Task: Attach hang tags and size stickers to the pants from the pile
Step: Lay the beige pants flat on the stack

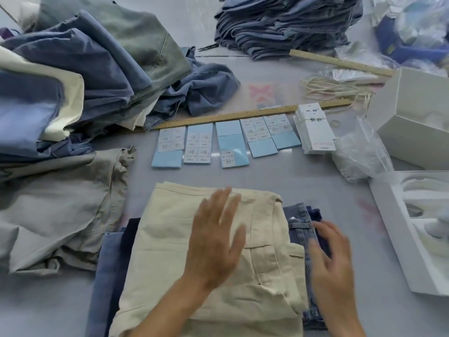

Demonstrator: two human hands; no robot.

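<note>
At the far left a loose pile of blue and cream pants (pixel 80 76) waits unprocessed, with a grey pair (pixel 56 210) spread flat on the near-left table, likely next in line. In the near middle a folded cream pair (pixel 170 251) lies on top of denim pairs (pixel 301 224) whose edges show to either side, which suggests a stack built as each piece is handled. The left hand (pixel 216 242) lies flat on the cream cloth, fingers straight and spread, pointing away from the person; it grips nothing and seems to smooth or steady the fold. Beyond it, five sheets of size stickers (pixel 226 139) on blue backing sit in a row along a wooden ruler (pixel 243 115), probably sorted by size for quick reach. To their right stands a stack of white hang tags (pixel 314 130), with a bundle of tag strings (pixel 335 90) farther off. The right hand (pixel 332 259), blurred by motion, hovers over the denim edge at the right of the stack, fingers loosely extended and holding nothing that can be made out. A clear plastic bag (pixel 359 154) and white boxes (pixel 413 110) occupy the right side, and a tidy stack of folded denim (pixel 286 23) sits at the far middle-right.
</note>
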